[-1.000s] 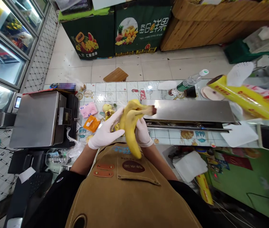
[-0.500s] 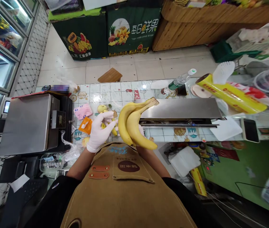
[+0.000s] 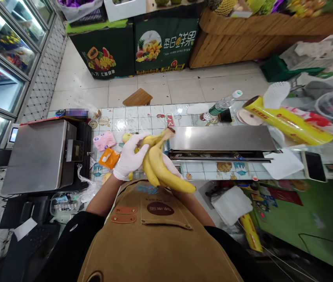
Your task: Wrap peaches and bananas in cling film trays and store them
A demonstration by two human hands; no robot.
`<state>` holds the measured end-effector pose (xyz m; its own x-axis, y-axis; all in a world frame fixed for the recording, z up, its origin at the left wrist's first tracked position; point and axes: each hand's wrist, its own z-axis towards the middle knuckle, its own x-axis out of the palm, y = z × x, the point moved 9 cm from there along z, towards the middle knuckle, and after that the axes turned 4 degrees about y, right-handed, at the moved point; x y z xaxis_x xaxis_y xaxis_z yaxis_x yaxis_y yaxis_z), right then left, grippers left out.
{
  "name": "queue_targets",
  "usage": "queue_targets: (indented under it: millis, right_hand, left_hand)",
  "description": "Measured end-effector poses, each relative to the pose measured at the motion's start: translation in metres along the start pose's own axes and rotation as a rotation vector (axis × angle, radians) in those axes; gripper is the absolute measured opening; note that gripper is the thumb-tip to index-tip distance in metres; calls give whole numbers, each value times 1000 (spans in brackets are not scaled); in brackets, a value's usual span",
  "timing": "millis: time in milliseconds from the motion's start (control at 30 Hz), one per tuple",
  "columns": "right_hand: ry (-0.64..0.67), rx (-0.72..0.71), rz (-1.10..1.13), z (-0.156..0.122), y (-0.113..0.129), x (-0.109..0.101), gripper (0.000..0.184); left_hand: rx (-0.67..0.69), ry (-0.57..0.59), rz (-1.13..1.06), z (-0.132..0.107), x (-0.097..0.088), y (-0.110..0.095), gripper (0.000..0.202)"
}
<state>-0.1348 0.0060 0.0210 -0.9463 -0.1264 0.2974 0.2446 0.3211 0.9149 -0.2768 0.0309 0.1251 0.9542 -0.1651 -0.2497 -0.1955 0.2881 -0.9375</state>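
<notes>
A small bunch of ripe yellow bananas [image 3: 162,168] is held up in front of my apron, its dark stem pointing up and away. My left hand [image 3: 131,156], in a white glove, grips the bunch from the left, with the thumb and fingers around the upper part of a banana. My right hand [image 3: 170,163], gloved too, holds it from behind and the right; most of its fingers are hidden by the fruit. Past my left hand, a pale yellow round fruit [image 3: 127,137] rests on the tiled-pattern counter [image 3: 143,116].
A steel scale [image 3: 40,156] stands at the left, near an orange packet [image 3: 109,158] and a pink packet [image 3: 104,140]. To the right lie a long steel wrap dispenser [image 3: 222,139], a water bottle [image 3: 223,103], a yellow film roll [image 3: 290,119] and a phone [image 3: 315,166].
The bunch has turned, and its stem has swung left. My left hand has moved right from beside the bananas and closed on them. The view has shifted slightly.
</notes>
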Motion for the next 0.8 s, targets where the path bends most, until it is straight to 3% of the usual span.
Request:
queue_targets:
  millis: [100, 233, 400, 667, 800]
  right_hand:
    - [-62, 10, 63, -4, 7, -4, 68]
    - [-129, -122, 40, -10, 33, -5, 63]
    - [-36, -208, 14, -18, 51, 5, 64]
    - [129, -254, -9, -20, 55, 18, 104]
    - [176, -235, 84, -22, 58, 15, 93]
  left_hand:
    - [-65, -71, -104, 3, -1, 16, 33]
    - [-152, -152, -264, 2, 2, 23, 31]
    - [-261, -243, -396, 0, 0, 31, 42]
    - [-332, -259, -558, -4, 1, 53, 49]
    - [-442, -233, -648, -5, 7, 65, 50]
